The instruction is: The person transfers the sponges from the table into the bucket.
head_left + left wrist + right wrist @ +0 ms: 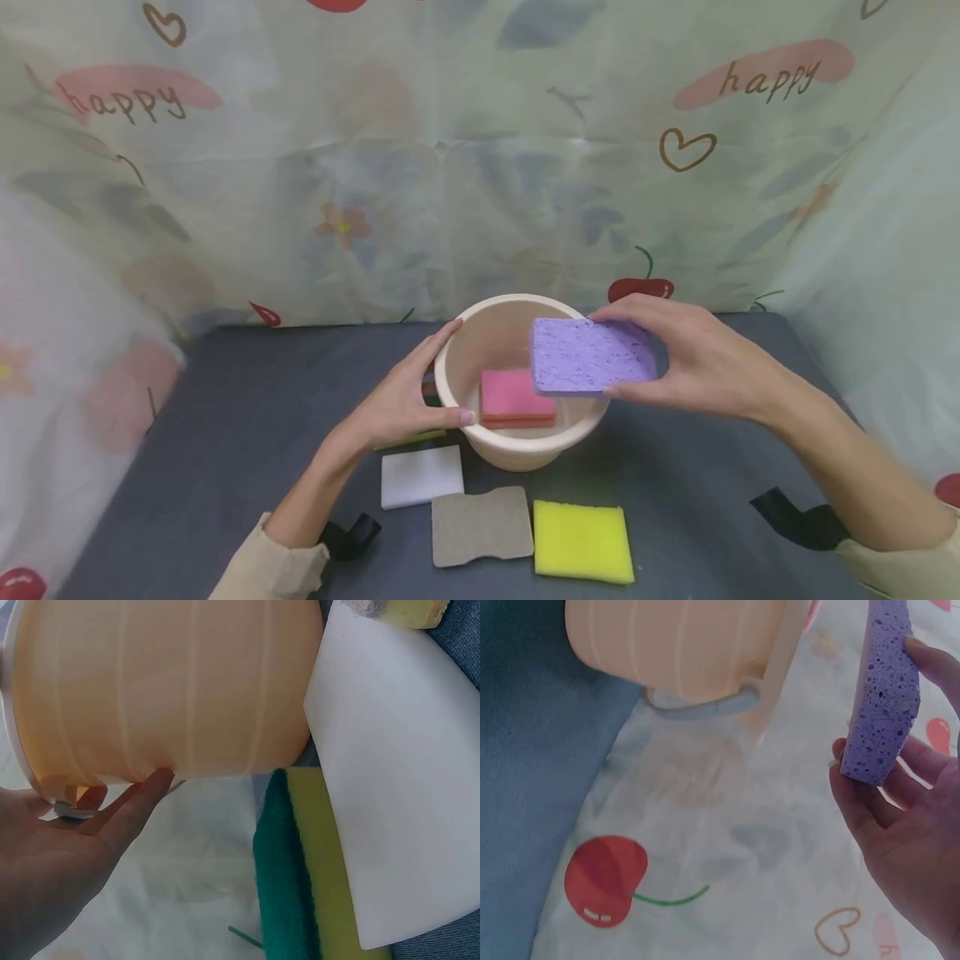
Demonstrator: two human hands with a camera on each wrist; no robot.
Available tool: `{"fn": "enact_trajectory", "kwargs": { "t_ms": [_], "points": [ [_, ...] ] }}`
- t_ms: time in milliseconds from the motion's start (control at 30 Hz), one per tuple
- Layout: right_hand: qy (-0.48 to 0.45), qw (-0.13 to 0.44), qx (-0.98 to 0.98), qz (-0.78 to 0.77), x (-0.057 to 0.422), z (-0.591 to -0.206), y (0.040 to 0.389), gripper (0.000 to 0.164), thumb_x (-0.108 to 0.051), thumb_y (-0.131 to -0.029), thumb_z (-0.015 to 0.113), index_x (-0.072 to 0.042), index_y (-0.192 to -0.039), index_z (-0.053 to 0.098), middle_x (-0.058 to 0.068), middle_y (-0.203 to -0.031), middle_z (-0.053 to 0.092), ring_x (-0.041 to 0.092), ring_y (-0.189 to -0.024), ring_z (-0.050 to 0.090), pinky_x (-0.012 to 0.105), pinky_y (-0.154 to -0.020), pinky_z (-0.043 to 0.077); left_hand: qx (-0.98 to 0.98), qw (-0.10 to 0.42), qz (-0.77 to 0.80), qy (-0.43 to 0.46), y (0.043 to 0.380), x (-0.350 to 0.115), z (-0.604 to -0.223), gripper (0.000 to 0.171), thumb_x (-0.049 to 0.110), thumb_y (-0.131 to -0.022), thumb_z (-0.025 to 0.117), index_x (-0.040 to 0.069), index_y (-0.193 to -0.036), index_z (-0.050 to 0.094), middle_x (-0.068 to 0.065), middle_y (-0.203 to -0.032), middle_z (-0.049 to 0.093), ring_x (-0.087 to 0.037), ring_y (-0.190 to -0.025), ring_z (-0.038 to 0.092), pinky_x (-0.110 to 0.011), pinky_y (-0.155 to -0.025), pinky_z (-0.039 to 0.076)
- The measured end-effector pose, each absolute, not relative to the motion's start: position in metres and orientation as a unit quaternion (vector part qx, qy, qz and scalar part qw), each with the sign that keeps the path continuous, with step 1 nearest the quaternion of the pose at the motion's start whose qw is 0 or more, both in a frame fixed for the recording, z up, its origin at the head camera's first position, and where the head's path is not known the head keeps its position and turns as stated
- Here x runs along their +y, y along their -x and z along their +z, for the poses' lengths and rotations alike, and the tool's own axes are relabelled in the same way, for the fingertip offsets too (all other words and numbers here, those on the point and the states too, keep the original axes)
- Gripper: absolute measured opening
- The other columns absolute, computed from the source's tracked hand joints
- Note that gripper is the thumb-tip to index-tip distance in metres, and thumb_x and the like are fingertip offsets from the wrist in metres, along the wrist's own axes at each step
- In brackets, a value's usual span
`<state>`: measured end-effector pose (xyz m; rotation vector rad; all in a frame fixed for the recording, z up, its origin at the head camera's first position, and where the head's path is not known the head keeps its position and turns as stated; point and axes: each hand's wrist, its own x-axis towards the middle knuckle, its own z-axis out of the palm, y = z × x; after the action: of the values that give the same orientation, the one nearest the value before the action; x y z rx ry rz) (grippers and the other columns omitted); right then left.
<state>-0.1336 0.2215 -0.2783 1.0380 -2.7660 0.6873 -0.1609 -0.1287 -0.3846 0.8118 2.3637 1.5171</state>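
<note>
My right hand (686, 354) pinches a purple porous sponge (588, 357) by its right end, thumb on the near edge and fingers on the far one. The sponge is held up over the right part of a cream-coloured bucket (517, 446) and overlaps its rim in the head view. Inside the bucket lies a pink sponge (517, 396), partly covered by the purple one in that view. On the bucket's left side my left hand (401, 396) grips the rim, its thumb on the near edge. The left wrist view shows its fingers (142, 799) against the outer wall, around the handle.
In front of the bucket lie a white sponge (422, 477), a grey pad (482, 527) with wavy edges and a yellow sponge (583, 542). A green-and-yellow scouring sponge (300, 862) stands left of the bucket. A printed curtain (450, 208) borders the dark tabletop (247, 450).
</note>
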Motion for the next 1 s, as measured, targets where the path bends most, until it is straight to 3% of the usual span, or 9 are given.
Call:
{"fn": "enact_trajectory", "kwargs": {
  "t_ms": [267,500,800,1000],
  "points": [
    [-0.325,0.057,-0.913,0.240,0.205,-0.285,0.140,0.065,-0.032,-0.073,0.089,-0.018,-0.130,0.062,-0.008,-0.120,0.058,0.006,-0.101,0.053,0.031,-0.079,0.052,0.804,0.114,0.518,-0.269,0.159,-0.128,-0.384,0.110,0.036,-0.078,0.086,0.029,-0.161,0.014,0.000,-0.161,0.022,-0.024,-0.137,0.043,-0.035,-0.098,0.050],
    [-0.310,0.043,-0.908,0.280,0.194,-0.297,0.145,0.065,-0.028,-0.075,0.088,-0.015,-0.133,0.062,-0.002,-0.120,0.058,0.013,-0.105,0.053,0.036,-0.081,0.052,0.805,0.115,0.515,-0.271,0.160,-0.128,-0.384,0.109,0.039,-0.078,0.085,0.029,-0.160,0.014,0.000,-0.160,0.023,-0.023,-0.136,0.044,-0.035,-0.097,0.051],
    [-0.305,0.019,-0.909,0.284,0.177,-0.311,0.150,0.069,-0.037,-0.073,0.088,-0.017,-0.133,0.063,-0.001,-0.120,0.060,0.015,-0.104,0.053,0.037,-0.083,0.050,0.810,0.115,0.512,-0.263,0.160,-0.126,-0.384,0.108,0.025,-0.079,0.085,0.031,-0.160,0.015,0.001,-0.160,0.024,-0.020,-0.135,0.044,-0.037,-0.098,0.050],
    [-0.283,-0.004,-0.921,0.267,0.164,-0.315,0.152,0.068,-0.040,-0.073,0.087,-0.020,-0.133,0.062,0.000,-0.128,0.060,0.018,-0.107,0.056,0.039,-0.085,0.050,0.810,0.116,0.510,-0.264,0.161,-0.128,-0.384,0.108,0.041,-0.078,0.084,0.032,-0.160,0.014,0.001,-0.161,0.021,-0.020,-0.137,0.041,-0.039,-0.099,0.050]
  ]
}}
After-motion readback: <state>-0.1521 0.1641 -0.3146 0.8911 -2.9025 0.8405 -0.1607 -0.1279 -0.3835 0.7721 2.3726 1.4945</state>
